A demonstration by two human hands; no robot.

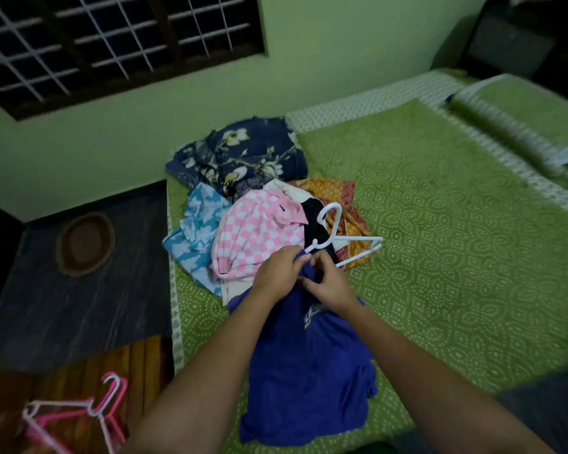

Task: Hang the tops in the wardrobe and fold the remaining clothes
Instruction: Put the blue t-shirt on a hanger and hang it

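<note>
A bed fills the centre and right of the frame. A heap of clothes lies on it at mid-frame, near its left edge. A top lies on the bed below the heap, at lower centre, touching it. Both hands meet at the top's upper end: left hand, right hand just beside it. A hanger sticks out to the right of the hands, over the heap's right part. A pillow lies on the bed at upper right. A window is in the wall at upper left. A mat lies on the floor at middle left. More hangers lie at lower left.
</note>
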